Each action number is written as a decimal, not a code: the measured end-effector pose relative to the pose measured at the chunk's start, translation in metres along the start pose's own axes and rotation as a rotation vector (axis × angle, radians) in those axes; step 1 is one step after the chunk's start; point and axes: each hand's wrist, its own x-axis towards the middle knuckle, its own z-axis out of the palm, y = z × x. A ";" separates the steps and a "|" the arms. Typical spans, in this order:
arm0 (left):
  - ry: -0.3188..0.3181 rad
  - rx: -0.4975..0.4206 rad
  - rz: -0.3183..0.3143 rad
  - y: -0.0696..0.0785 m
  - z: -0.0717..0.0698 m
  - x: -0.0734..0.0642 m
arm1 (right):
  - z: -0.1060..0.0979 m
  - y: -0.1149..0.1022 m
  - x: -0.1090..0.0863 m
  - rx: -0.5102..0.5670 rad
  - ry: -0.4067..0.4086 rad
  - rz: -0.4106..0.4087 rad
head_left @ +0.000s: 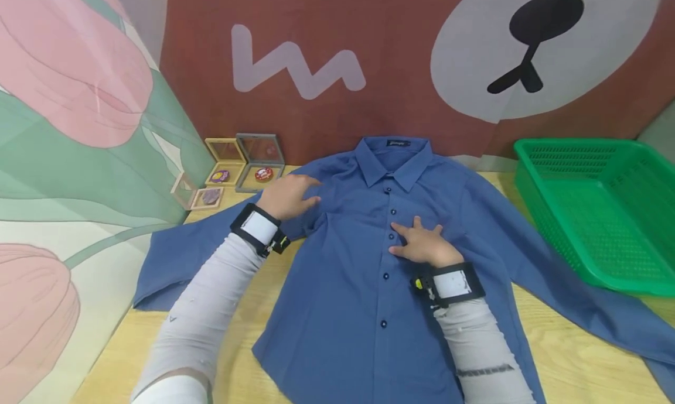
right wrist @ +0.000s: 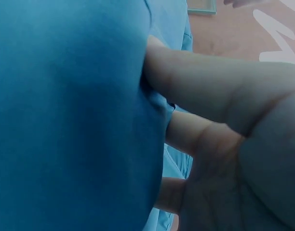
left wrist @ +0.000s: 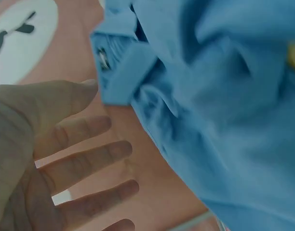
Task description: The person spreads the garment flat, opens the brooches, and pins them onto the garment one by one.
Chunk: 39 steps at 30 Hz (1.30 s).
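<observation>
A blue long-sleeved button-up shirt lies spread front side up, its collar toward the brown wall and its sleeves out to both sides. My left hand is over the shoulder on the left, fingers extended. In the left wrist view its fingers are straight and apart, beside the shirt, with nothing in them. Spread fingers of my right hand rest at the button placket near the middle buttons. The right wrist view has the thumb against the fabric, which hides some fingertips.
A green plastic basket stands at the right, close to the sleeve. At the back left are small open display frames holding a red badge, a purple-and-yellow badge and a greyish piece. Printed cloth covers the walls.
</observation>
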 end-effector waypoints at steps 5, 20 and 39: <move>0.007 0.018 -0.036 -0.023 -0.002 0.006 | 0.000 0.001 0.000 0.007 0.004 0.002; 0.003 -0.020 -0.124 -0.070 -0.018 0.019 | -0.004 0.003 0.006 -0.001 -0.024 0.013; 0.036 -0.152 -0.229 -0.122 -0.007 0.023 | -0.005 -0.001 -0.001 0.080 -0.013 0.038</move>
